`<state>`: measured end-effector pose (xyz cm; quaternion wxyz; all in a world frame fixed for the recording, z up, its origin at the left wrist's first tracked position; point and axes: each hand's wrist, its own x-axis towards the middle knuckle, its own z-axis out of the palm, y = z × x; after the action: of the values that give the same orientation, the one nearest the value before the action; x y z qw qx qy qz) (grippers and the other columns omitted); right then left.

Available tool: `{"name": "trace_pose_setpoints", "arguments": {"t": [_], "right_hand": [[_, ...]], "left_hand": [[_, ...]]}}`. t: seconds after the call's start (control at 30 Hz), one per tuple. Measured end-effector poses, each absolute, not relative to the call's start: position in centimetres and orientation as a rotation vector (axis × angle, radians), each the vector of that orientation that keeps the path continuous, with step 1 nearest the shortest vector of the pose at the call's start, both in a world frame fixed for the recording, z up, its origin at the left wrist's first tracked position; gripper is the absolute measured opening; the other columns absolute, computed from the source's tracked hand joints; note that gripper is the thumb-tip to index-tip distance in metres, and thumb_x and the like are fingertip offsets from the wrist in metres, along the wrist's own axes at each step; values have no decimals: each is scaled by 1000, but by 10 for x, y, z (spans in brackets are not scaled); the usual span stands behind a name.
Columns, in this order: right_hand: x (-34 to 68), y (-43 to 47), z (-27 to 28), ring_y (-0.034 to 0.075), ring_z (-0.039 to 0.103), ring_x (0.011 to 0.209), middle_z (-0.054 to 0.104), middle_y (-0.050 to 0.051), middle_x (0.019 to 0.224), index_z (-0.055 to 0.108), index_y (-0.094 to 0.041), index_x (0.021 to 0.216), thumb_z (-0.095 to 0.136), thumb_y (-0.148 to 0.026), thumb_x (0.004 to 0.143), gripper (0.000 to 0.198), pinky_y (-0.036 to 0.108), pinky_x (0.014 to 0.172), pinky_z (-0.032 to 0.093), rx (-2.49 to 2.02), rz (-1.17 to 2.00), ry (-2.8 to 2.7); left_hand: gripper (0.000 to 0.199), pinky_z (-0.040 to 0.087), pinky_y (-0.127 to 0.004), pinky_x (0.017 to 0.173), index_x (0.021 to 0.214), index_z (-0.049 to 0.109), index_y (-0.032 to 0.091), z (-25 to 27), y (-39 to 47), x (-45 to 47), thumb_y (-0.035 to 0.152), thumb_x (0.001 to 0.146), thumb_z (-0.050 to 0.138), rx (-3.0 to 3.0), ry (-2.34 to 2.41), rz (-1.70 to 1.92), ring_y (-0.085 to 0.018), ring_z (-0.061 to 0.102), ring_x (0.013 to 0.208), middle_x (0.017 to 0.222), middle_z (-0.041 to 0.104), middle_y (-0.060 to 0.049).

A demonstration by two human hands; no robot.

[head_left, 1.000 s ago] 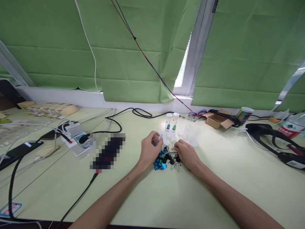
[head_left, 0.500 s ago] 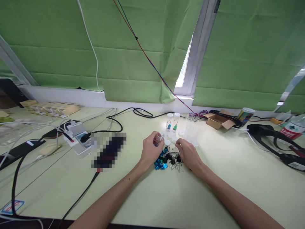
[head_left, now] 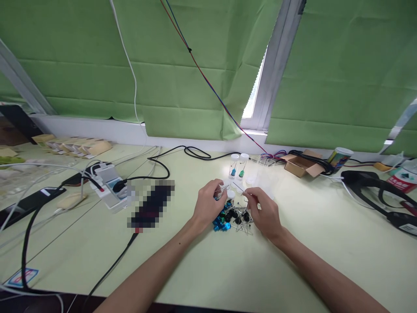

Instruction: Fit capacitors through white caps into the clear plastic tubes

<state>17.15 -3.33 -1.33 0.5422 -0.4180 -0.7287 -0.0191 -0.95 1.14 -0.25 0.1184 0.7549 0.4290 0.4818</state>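
One wire point(head_left: 239, 187) is pinched between the fingertips of the right hand point(head_left: 266, 213), while the left hand point(head_left: 208, 203) has its fingers curled round other wires point(head_left: 224, 188), blue parts point(head_left: 225, 226) and black parts point(head_left: 239, 220) lying on the table point(head_left: 195, 278) between the hands, two capped vials point(head_left: 234, 164) upright beyond

No text, brand or number is legible. Right of the open cardboard box point(head_left: 301, 167), a plastic bottle point(head_left: 411, 166) bears a red label point(head_left: 401, 182) with white characters, unreadable. Print on the canister point(head_left: 339, 158), just right of the box, is indistinct. A blue-bordered sticker point(head_left: 23, 277), far left and nearer than the box, shows undecipherable red marks.
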Motion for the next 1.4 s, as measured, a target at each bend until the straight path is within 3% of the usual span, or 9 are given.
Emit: {"name": "trace_pose_setpoints", "arguments": {"t": [0.5, 1.07, 1.4], "right_hand": [[173, -32, -16, 10, 52, 57, 55, 1, 78, 52, -22, 96, 37, -15, 101, 17, 25, 58, 44, -944, 11, -1818], [171, -30, -11, 16, 59, 74, 59, 7, 90, 53, -22, 108, 41, -9, 99, 19, 26, 58, 47, -857, -92, -1840], [172, -28, -14, 16, 61, 78, 62, 8, 92, 54, -21, 109, 41, -13, 100, 18, 25, 59, 49, -878, -118, -1893]], "left_hand": [[15, 46, -26, 65, 100, 61, 21, -11, 11, -8, 22, 86, 54, 2390, 1083, 1366, -14, 54, 66, 77, 61, -1], [17, 46, -25, 65, 98, 61, 21, -8, 6, -8, 17, 84, 55, 2465, 940, 1265, -13, 54, 65, 76, 62, 0], [17, 49, -26, 70, 99, 60, 20, -9, 4, -8, 18, 83, 55, 2418, 921, 1239, -14, 59, 71, 87, 68, -3]]}}
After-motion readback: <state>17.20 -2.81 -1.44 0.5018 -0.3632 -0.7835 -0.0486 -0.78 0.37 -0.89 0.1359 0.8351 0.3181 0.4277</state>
